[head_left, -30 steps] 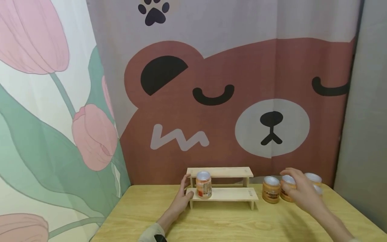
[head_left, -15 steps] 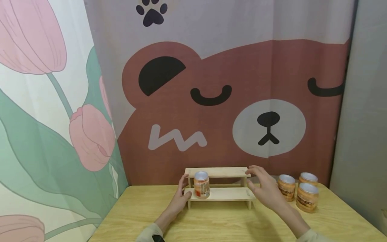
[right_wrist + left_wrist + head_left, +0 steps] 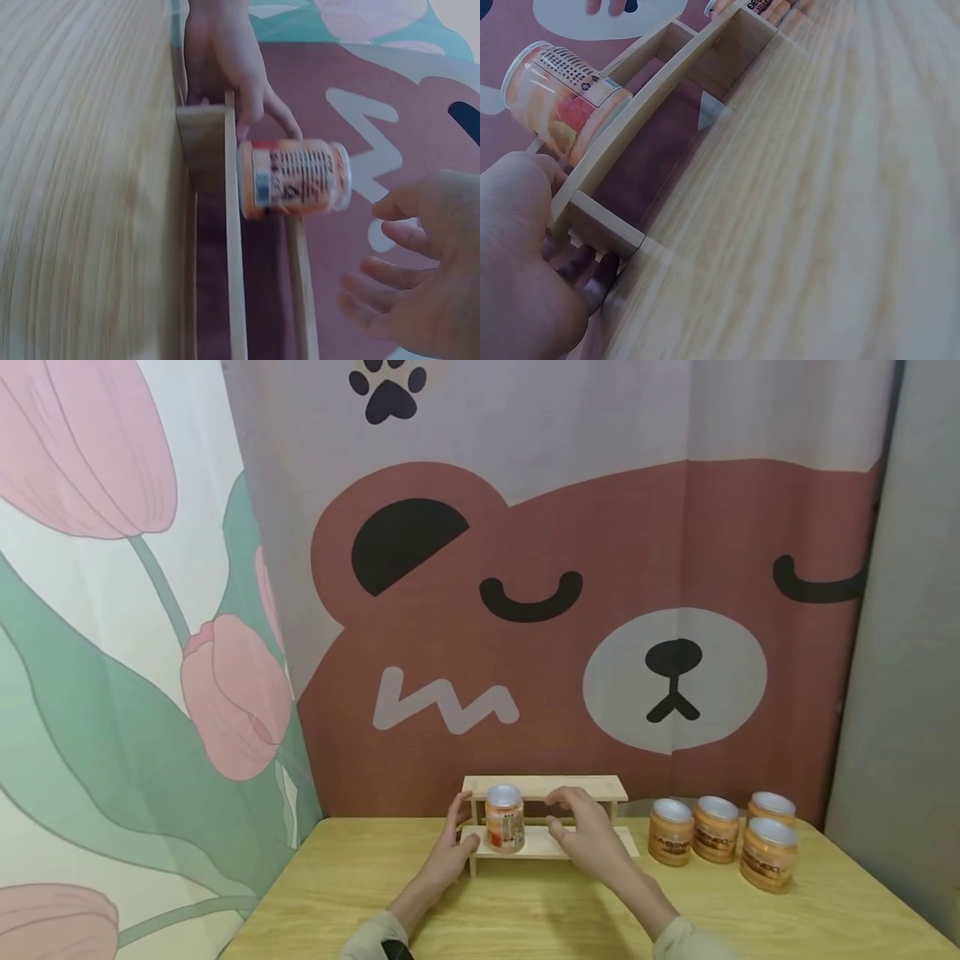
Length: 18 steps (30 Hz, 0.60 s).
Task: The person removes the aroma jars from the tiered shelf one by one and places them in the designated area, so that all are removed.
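Note:
A two-step wooden rack (image 3: 534, 786) stands on the table. On the left end of its lower step sits an upright orange can (image 3: 506, 827) with a silver lid. My left hand (image 3: 447, 858) grips the rack's left end; in the left wrist view its fingers curl round the side panel (image 3: 604, 223), close to the can (image 3: 564, 101). To the right of the can, my right hand (image 3: 598, 850) hovers before the steps with fingers spread and slightly bent. A gap shows between the right hand (image 3: 427, 274) and the can (image 3: 296, 180) in the right wrist view.
Several more orange cans with silver lids, such as the leftmost can (image 3: 671, 833) and the front can (image 3: 768, 856), stand on the wood-grain table (image 3: 465, 918) right of the rack. Behind hangs a curtain (image 3: 525, 693) with a bear print.
My right hand has moved left from above the cans on the right to the front of the rack, holding nothing. My left hand stays on the rack's left end, and the can there has not moved.

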Motion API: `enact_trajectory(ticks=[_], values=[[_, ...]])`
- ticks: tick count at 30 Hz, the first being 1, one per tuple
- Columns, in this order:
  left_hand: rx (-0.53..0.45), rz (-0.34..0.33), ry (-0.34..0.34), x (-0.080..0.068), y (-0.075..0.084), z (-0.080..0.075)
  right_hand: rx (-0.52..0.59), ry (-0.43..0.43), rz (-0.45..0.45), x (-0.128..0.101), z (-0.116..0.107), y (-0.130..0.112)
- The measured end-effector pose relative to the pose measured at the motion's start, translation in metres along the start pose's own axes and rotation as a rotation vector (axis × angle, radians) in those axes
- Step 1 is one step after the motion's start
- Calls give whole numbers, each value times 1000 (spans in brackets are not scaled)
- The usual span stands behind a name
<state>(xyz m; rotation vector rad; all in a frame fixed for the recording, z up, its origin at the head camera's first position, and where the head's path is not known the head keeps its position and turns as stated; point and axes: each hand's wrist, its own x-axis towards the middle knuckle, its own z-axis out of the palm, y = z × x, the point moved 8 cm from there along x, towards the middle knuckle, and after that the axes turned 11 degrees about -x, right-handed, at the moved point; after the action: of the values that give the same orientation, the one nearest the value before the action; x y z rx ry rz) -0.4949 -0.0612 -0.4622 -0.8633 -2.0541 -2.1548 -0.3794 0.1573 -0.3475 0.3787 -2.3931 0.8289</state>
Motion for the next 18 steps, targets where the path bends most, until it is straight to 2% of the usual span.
enact_trajectory(ticks=[7, 13, 18], values=[[0, -1, -1, 1, 0, 0, 33, -81, 50, 4, 31, -10], [-4, -9, -5, 1, -1, 1, 87, -183, 63, 2, 47, -10], [29, 21, -6, -1, 4, 2, 14, -200, 41, 1, 51, -5]])
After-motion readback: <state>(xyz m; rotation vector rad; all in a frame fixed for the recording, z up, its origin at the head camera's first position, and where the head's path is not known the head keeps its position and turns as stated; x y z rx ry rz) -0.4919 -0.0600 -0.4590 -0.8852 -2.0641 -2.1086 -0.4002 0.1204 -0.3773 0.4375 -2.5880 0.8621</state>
